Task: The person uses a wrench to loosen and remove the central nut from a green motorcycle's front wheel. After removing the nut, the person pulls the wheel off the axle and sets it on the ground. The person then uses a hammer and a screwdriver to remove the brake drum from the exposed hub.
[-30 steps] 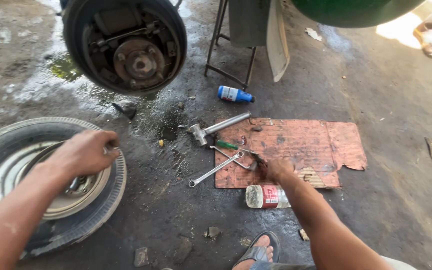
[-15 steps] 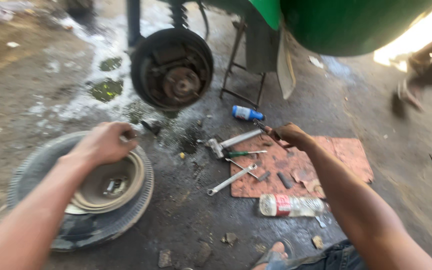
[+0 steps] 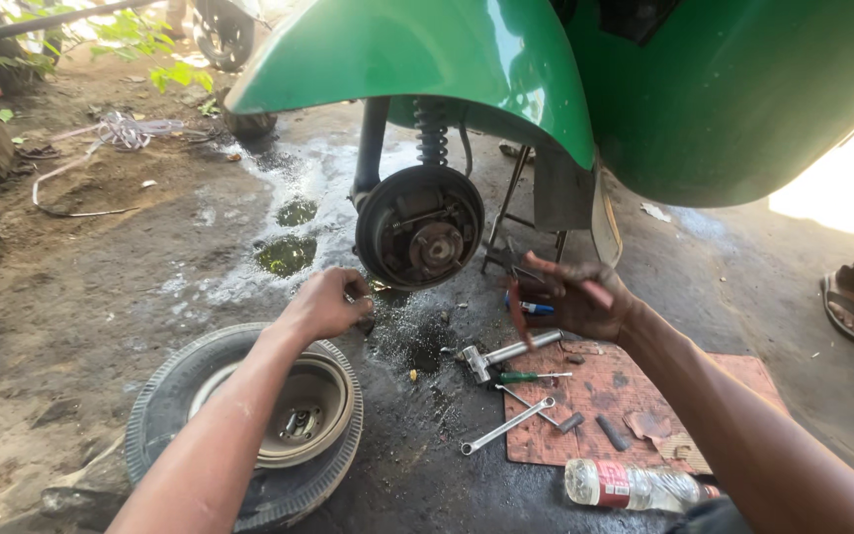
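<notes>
Hands reach forward over wet, oil-dark ground beneath a green vehicle body (image 3: 565,89); there is only the head view to go by. The left hand (image 3: 328,305) hangs just below and left of the bare brake hub (image 3: 419,227), its fingers curled together into a loose fist, apparently around something small and dark that cannot be made out; the hand is near the hub but not touching it. The right hand (image 3: 577,297) is raised to the right of the hub, fingers bent and partly spread, pinching a slim reddish-handled tool (image 3: 518,309) that points downward; the hand is blurred, so the exact grip is unclear. Below the left forearm a removed wheel (image 3: 249,425) lies flat on the ground, tyre around a tan rim. Under the right arm a rusty red mat (image 3: 635,410) carries a green-handled screwdriver (image 3: 531,377); a hammer (image 3: 506,353) and a spanner (image 3: 506,426) lie at its left edge; a plastic bottle (image 3: 635,485) lies on its side just below the mat. A metal stand (image 3: 521,232) props the body behind the hub; at the far right, another person's sandalled foot (image 3: 850,307) rests on the ground.
</notes>
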